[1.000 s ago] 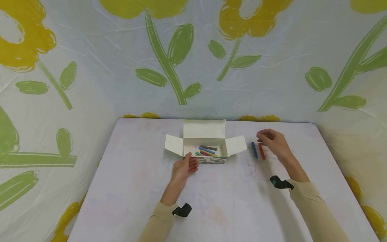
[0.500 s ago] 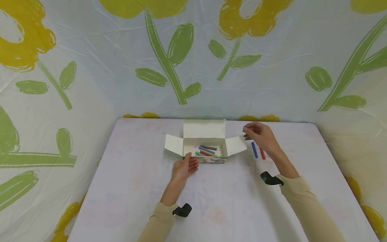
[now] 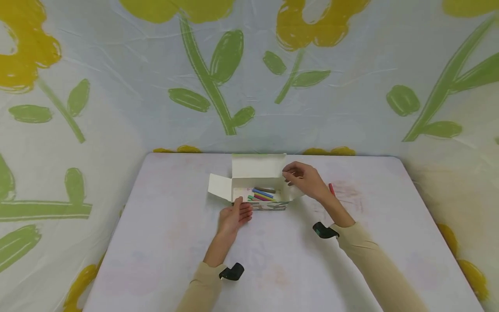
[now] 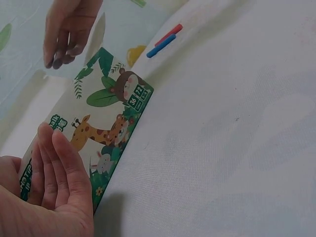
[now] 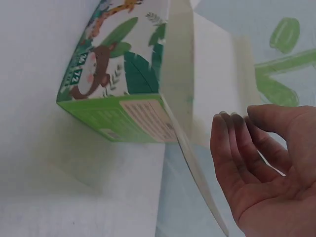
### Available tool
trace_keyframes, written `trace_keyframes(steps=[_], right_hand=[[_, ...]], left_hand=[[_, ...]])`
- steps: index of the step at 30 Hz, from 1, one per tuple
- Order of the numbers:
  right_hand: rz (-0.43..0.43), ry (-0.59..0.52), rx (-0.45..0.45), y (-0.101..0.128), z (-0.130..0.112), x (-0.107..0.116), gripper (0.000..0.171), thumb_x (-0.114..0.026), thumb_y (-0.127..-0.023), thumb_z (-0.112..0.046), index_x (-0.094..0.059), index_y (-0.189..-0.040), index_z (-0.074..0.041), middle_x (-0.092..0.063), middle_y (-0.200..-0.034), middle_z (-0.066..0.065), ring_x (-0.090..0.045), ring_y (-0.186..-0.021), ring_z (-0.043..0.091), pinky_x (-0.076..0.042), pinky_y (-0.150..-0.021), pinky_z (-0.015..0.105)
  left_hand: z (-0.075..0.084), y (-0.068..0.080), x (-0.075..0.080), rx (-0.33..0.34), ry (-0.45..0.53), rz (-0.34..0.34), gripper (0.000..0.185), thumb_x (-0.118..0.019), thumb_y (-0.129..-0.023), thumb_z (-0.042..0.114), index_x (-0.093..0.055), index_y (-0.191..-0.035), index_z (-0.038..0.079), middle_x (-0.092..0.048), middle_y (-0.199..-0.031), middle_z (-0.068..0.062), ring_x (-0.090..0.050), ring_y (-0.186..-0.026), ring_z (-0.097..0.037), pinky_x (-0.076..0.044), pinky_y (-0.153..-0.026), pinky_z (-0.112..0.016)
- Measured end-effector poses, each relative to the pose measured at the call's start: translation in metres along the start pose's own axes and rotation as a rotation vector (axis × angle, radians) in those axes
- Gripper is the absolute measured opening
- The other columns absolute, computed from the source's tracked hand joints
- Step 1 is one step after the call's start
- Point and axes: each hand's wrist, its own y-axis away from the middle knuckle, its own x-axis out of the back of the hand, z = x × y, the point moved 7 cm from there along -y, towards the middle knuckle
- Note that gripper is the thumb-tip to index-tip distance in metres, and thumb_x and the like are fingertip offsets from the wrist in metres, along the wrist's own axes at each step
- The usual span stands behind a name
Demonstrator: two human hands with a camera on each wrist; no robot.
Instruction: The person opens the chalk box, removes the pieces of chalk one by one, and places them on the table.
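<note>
An open cardboard box (image 3: pixel 269 206) with animal drawings stands at the middle of the table, holding several coloured crayons (image 3: pixel 263 196). My left hand (image 3: pixel 234 219) rests against its front left, fingers straight along the printed wall and thumb up at the rim. Over the box's right side, my right hand (image 3: pixel 308 178) hangs with loosely curled fingers, and nothing shows between its fingertips in the right wrist view. The right flap (image 5: pixel 192 168) stands out just beneath this hand. On the table to the right lie a red crayon (image 4: pixel 169 34) and a blue crayon (image 4: pixel 161 46), side by side.
The box's back lid (image 3: pixel 258 165) and left flap (image 3: pixel 220 186) are folded outward. Faint red smudges (image 3: pixel 347 190) mark the white table (image 3: pixel 163 208) at the right. A flower-printed cloth (image 3: pixel 156 65) hangs close behind and beside the table.
My right hand has moved left from above the red and blue crayons to the box's right side. The left hand stays at the box. The head view has shifted slightly.
</note>
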Motion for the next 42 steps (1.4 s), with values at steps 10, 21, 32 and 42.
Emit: trace_keyframes(steps=[10,21,32,42], right_hand=[[-0.085,0.08,0.098,-0.009,-0.002,-0.04,0.016,-0.068,-0.099,-0.003,-0.068,-0.113,0.004,-0.072,-0.104,0.016,-0.069,-0.098,0.03,-0.06,-0.091,0.045],[-0.195,0.153,0.186,-0.012,-0.009,-0.077,0.018,-0.067,-0.097,0.0,-0.065,-0.112,0.011,-0.072,-0.101,0.018,-0.07,-0.094,0.032,-0.06,-0.085,0.045],[-0.245,0.346,0.108,-0.02,-0.004,-0.092,0.009,-0.066,-0.099,-0.005,-0.065,-0.1,0.004,-0.064,-0.086,0.009,-0.055,-0.075,0.02,-0.048,-0.068,0.034],[-0.312,0.454,0.026,-0.024,-0.004,-0.1,0.007,-0.066,-0.097,-0.003,-0.064,-0.096,0.004,-0.064,-0.086,0.011,-0.056,-0.075,0.021,-0.051,-0.07,0.037]], left_hand=[[0.002,0.002,0.0,0.004,-0.002,-0.005,0.045,-0.062,-0.104,0.035,-0.068,-0.108,-0.01,-0.073,-0.086,-0.007,-0.07,-0.076,-0.012,-0.062,-0.076,-0.025],[0.003,0.003,-0.001,-0.004,0.0,-0.011,0.042,-0.057,-0.107,0.03,-0.068,-0.107,-0.011,-0.072,-0.084,-0.006,-0.07,-0.073,-0.011,-0.061,-0.071,-0.023],[0.003,0.004,-0.001,-0.005,0.001,-0.01,0.044,-0.06,-0.105,0.032,-0.068,-0.107,-0.011,-0.072,-0.085,-0.006,-0.07,-0.074,-0.01,-0.061,-0.072,-0.023],[0.002,0.005,-0.001,-0.013,0.009,-0.01,0.042,-0.058,-0.106,0.031,-0.068,-0.105,-0.01,-0.072,-0.083,-0.005,-0.07,-0.073,-0.01,-0.061,-0.071,-0.023]])
